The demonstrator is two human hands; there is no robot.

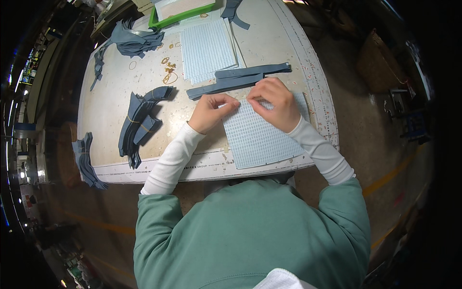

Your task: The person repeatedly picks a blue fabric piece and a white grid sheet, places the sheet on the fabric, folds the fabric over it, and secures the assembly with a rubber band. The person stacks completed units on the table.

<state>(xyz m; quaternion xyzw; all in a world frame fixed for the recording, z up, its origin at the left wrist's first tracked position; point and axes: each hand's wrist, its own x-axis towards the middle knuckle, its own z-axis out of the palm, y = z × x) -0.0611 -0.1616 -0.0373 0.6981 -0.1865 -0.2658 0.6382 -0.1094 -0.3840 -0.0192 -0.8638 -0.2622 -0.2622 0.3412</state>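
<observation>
A sheet of small pale-blue printed stickers (pixel 264 137) lies at the table's front edge. Over its upper left corner, my left hand (pixel 210 113) has thumb and forefinger closed together. My right hand (pixel 276 104) pinches close beside it, above the sheet's far edge. The fingertips nearly meet; whatever is between them is too small to make out. Just beyond my hands lie stacked strips of dark blue-grey fabric (pixel 226 84), one pile overlapping another.
More sticker sheets (pixel 207 50) lie farther back, near a green tray (pixel 183 17). Bundled blue-grey fabric pieces (pixel 137 120) sit left, with another bundle (pixel 84 161) at the left edge and a loose heap (pixel 132 39) behind. Rubber bands (pixel 169 76) are scattered mid-table.
</observation>
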